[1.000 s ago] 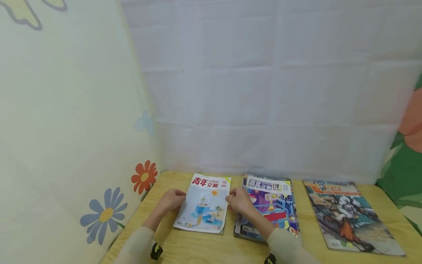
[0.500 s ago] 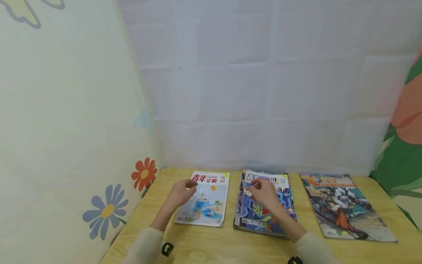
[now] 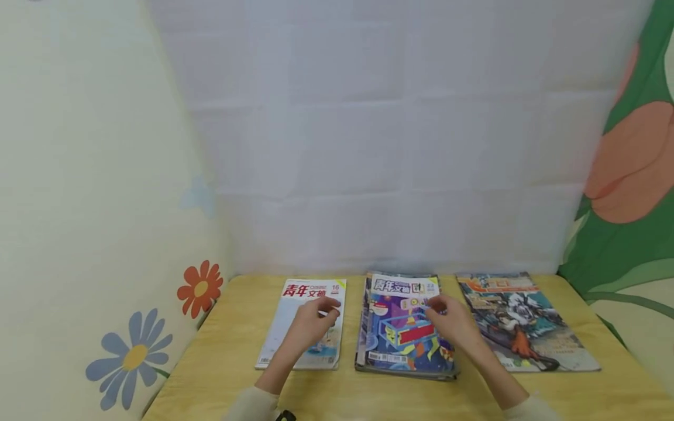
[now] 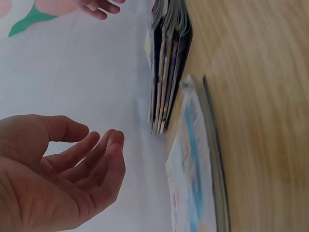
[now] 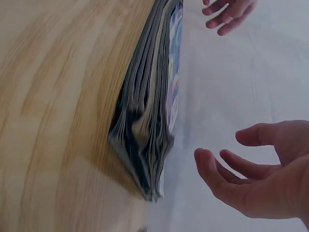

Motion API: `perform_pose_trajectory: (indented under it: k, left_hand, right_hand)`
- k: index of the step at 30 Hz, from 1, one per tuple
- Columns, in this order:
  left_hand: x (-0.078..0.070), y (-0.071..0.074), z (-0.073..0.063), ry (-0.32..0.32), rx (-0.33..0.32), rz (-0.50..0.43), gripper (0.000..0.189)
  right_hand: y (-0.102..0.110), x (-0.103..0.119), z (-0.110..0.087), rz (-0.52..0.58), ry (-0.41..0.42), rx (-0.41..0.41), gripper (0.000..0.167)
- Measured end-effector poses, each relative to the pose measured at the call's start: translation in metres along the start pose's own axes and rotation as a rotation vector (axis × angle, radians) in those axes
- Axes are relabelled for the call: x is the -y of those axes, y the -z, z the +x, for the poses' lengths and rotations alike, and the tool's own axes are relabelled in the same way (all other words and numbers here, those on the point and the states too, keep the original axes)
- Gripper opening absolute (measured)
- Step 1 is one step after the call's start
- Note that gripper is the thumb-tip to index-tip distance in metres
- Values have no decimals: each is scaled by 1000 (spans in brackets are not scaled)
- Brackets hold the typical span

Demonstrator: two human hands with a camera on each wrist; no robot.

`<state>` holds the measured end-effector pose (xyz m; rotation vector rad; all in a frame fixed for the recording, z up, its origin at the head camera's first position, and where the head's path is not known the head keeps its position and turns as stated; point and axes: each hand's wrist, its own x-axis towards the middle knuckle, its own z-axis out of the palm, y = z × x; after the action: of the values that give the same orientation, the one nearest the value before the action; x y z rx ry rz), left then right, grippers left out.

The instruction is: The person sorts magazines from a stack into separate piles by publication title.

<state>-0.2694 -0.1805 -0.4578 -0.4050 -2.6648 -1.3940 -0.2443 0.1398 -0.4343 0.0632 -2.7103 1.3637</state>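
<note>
Three places on the wooden table hold magazines. On the left lies a pale-blue magazine (image 3: 274, 327) with red title characters; my left hand (image 3: 312, 321) hovers over it, fingers loosely bent and holding nothing. A pile of magazines (image 3: 405, 333) with a purple cover on top lies in the middle. My right hand (image 3: 453, 318) is in the air over that pile's right edge, its fingers relaxed around bare air. In the right wrist view the pile (image 5: 147, 96) shows several layered spines and page edges, apart from the right hand (image 5: 260, 169).
A large magazine (image 3: 521, 327) with a dark illustrated cover lies at the right of the table (image 3: 221, 356). A white cloth (image 3: 326, 146) hangs behind the table's back edge. A wall with painted flowers (image 3: 131, 356) stands close on the left.
Both hands have left the edges of the pale-blue magazine, risen and shifted right. The right hand has crossed over the middle pile. The head view has turned slightly right.
</note>
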Motion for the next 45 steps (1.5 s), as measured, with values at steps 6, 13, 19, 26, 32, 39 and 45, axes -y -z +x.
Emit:
perform_pose_trajectory:
  k: [6, 13, 19, 26, 32, 39, 45]
  left_hand:
    - [-3, -22, 5, 12, 83, -37, 26]
    - [-10, -45, 16, -19, 86, 25, 25]
    - [-19, -53, 21, -32, 68, 76, 28]
    - [-22, -65, 21, 64, 114, 82, 29]
    - [-26, -70, 19, 65, 97, 101, 31]
    - [-29, -72, 21, 140, 67, 19, 42]
    - [-25, -77, 26, 288, 26, -167, 47]
  right_hand:
    - [16, -19, 0, -35, 6, 56, 33]
    - [22, -32, 7, -118, -44, 103, 36]
    - [16, -38, 14, -128, -103, 119, 39]
    - [7, -40, 19, -174, -110, 132, 15]
    - [8, -39, 24, -186, -154, 143, 19]
    - [11, -41, 31, -180, -188, 139, 30]
    - [9, -48, 30, -124, -221, 148, 32]
